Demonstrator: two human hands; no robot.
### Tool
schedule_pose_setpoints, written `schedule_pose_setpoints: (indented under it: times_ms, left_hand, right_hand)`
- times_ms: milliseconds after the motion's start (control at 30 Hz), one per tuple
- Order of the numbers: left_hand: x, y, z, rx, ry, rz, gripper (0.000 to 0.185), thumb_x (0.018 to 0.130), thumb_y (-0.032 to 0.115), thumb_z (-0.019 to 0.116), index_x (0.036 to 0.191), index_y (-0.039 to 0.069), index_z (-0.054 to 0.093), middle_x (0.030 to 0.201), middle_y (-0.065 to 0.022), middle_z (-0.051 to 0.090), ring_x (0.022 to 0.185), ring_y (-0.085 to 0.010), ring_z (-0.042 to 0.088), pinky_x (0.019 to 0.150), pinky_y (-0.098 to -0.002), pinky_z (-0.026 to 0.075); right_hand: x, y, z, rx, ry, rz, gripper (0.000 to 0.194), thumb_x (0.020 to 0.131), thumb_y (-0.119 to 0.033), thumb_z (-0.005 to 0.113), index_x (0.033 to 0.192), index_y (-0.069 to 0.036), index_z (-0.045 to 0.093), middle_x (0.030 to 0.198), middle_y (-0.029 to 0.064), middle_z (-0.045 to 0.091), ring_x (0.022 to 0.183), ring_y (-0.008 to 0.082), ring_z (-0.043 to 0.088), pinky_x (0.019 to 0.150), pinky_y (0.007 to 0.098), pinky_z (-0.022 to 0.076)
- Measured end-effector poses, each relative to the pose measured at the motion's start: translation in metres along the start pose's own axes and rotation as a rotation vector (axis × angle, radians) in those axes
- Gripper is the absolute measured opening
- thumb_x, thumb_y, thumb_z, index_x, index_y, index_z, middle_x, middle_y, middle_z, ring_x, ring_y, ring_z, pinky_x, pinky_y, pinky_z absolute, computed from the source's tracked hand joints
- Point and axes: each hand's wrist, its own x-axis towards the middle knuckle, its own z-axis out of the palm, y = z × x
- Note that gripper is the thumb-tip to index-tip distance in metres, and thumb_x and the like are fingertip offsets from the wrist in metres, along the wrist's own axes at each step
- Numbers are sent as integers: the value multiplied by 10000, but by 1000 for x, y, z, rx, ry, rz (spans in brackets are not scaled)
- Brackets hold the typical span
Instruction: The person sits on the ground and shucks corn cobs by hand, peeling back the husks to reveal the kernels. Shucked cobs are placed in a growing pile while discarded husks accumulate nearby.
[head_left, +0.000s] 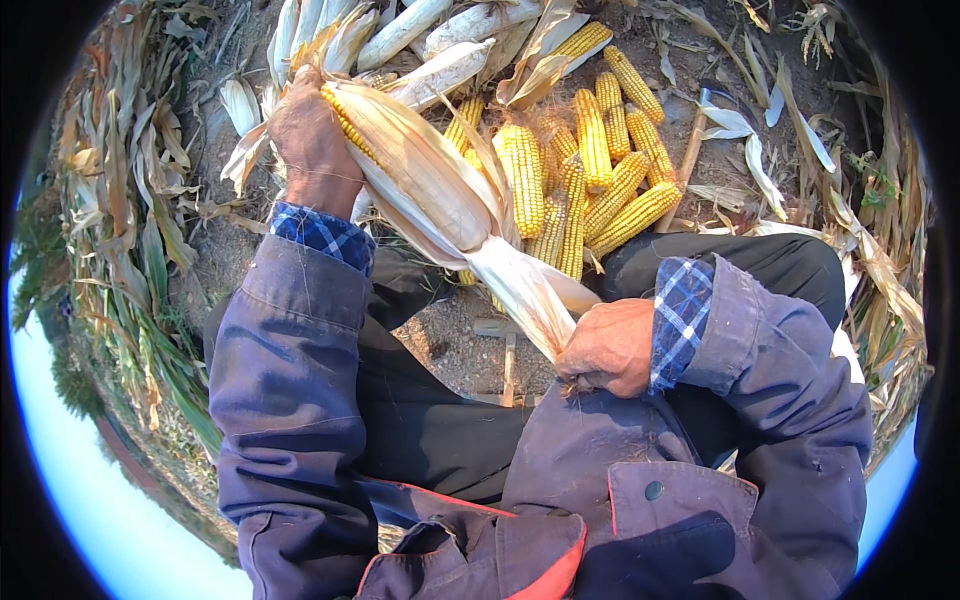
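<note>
An ear of corn (343, 124) with dry husk leaves (435, 172) partly peeled off it stretches between my two hands. My left hand (311, 142) grips its upper end, where a row of yellow kernels shows along the edge. At the lower end, my right hand (609, 349) is closed on the gathered, pale tips of the husk. Beyond the right hand lies a pile of husked yellow corn cobs (596, 142), close in front of my knees. How far the husk covers the far side of the ear is hidden.
Several ears still in pale husks (450, 67) lie at the top. A wooden-handled tool (686, 161) rests right of the pile. Dry corn stalks (124, 150) stand or lean at the left, more stalks (889, 195) at the right. Loose husks (754, 161) litter the soil.
</note>
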Motion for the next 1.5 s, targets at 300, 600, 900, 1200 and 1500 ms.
schedule_pose_setpoints:
  times_ms: [300,600,900,1200,1500]
  left_hand:
    - [-14,5,22,296,-29,198,352,1023,286,462,1020,-36,604,870,-145,673,754,-224,655,731,-338,558]
    - [-79,0,71,133,-488,112,462,1054,344,446,1089,-62,664,973,-130,708,855,-150,667,776,-268,545]
    - [-100,-4,69,271,-711,136,481,1052,347,457,1270,-59,593,1152,-126,670,1061,-152,611,934,-276,486]
    - [-106,-11,72,355,-668,205,432,1040,309,501,1253,-49,615,1081,-102,699,1019,-121,613,903,-264,485]
    - [-109,-10,74,438,-590,337,400,1035,298,519,1219,-35,644,1009,-77,701,929,-97,604,832,-262,491]
  right_hand:
    - [-21,7,-41,-44,364,367,314,838,-299,690,932,1,688,796,229,667,804,385,673,727,468,522]
    - [8,-8,-71,-241,1419,-43,362,892,-218,720,1142,29,632,991,117,675,868,152,656,765,280,544]
    - [-4,-14,-76,26,1331,91,235,879,-96,685,1072,38,689,953,127,707,832,155,682,759,282,560]
    - [-3,-9,-73,-329,1380,92,164,878,-65,629,1002,34,670,806,190,673,727,277,700,664,324,556]
    - [5,-6,-71,-322,1568,221,121,889,-74,598,963,11,643,701,162,650,604,188,676,570,302,535]
